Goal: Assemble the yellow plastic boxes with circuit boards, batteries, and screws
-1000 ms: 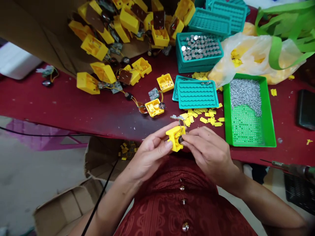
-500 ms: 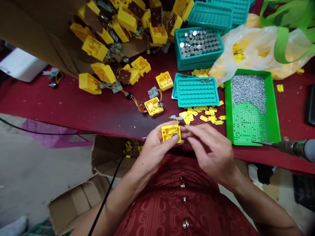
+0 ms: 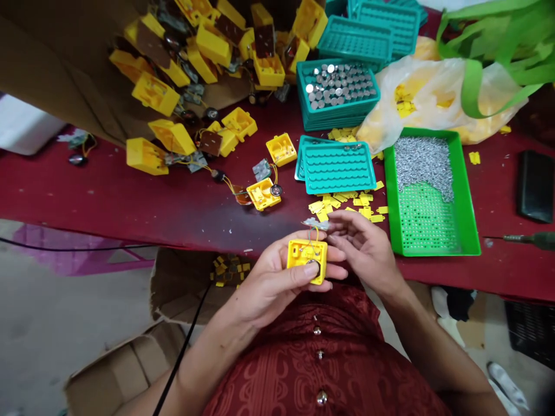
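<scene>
The left grip [image 3: 271, 283] is closed around a small yellow box [image 3: 307, 261] and holds it flat, above the person's waist and just in front of the desk [image 3: 173, 202] edge. The right grip [image 3: 364, 248] is open, with the fingers apart, and stands just to the right of the box. It is the nearer one to a small metal plate [image 3: 315, 223], which thin wires [image 3: 313, 236] join to the box.

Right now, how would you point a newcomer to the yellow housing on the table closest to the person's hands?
On the red table, find the single teal tray left of the green tray. Just left of it, lower down, sits an open yellow housing. Unlike its neighbours, it has a round dark disc right at its corner.
</scene>
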`<state>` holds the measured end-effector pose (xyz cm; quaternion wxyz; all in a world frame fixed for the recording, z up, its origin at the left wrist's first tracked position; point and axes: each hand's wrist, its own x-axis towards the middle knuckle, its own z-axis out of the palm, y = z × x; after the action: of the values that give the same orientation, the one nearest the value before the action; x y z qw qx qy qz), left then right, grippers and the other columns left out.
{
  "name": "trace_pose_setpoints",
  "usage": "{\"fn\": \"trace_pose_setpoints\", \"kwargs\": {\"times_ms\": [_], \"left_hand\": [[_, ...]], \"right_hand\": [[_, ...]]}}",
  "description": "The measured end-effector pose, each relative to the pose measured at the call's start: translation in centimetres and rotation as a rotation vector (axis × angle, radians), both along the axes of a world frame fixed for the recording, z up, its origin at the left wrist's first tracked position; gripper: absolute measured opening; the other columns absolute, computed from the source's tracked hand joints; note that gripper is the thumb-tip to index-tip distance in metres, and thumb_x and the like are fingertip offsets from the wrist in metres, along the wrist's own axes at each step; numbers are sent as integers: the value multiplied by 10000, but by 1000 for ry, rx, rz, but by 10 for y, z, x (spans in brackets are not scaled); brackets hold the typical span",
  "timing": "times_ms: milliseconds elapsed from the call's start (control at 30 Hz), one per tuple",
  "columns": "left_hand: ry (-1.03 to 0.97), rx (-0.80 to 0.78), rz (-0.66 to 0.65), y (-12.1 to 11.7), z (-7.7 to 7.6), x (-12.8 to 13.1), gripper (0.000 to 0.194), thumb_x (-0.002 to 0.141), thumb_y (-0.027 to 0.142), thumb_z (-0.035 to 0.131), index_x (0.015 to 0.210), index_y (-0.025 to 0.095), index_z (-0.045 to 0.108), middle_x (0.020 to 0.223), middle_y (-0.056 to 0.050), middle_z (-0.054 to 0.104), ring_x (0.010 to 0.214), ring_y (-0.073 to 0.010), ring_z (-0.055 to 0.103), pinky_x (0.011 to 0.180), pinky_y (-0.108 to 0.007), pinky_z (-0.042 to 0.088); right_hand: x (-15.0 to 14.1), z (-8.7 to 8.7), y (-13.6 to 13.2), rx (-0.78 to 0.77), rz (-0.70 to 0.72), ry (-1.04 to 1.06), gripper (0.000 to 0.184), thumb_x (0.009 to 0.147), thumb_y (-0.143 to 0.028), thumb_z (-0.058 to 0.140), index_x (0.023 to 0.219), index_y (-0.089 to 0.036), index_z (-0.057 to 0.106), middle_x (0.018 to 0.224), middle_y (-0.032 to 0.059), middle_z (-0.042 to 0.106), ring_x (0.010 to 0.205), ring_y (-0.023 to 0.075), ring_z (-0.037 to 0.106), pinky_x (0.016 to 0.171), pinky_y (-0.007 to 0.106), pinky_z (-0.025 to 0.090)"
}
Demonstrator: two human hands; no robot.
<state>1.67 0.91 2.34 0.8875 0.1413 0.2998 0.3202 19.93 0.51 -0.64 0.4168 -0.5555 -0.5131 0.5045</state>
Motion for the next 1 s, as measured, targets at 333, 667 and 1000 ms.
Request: {"fn": "trace_pose_setpoints", "kwargs": {"times_ms": [333, 667, 1000], "left_hand": [[106, 87, 39, -6, -6, -5, 331, 776, 113, 766, 1050, 183, 595, 977, -62, 764, 844, -182, 752, 718, -237, 596], [122, -12, 293, -12, -17, -6, 200, 790, 164, 727, 978, 169, 661, 958, -44, 726, 830, -160, 691, 697, -265, 594], [52, -48, 338, -16, -15, -22, 180, 787, 157, 716, 963, 189, 692, 906, -19, 731, 806, -147, 685, 737, -267, 573]], "right_hand": [[-6, 21, 32, -365, -4, 514, 265, 704, -328, 831, 828, -179, 651, 728, -29, 656, 552, 44, 555, 491, 159, 478], [-48, 60, 4, 57, 4, 12, 179, 795, -149, 726, 953, -229, 699, 896, -9, 717, 716, 84, 678, 621, 183, 595], [-45, 46, -13, 417, 74, -332, 272, 844, -68, 657, 1038, -251, 712, 942, 9, 737, 832, 124, 701, 747, 273, 604]]}}
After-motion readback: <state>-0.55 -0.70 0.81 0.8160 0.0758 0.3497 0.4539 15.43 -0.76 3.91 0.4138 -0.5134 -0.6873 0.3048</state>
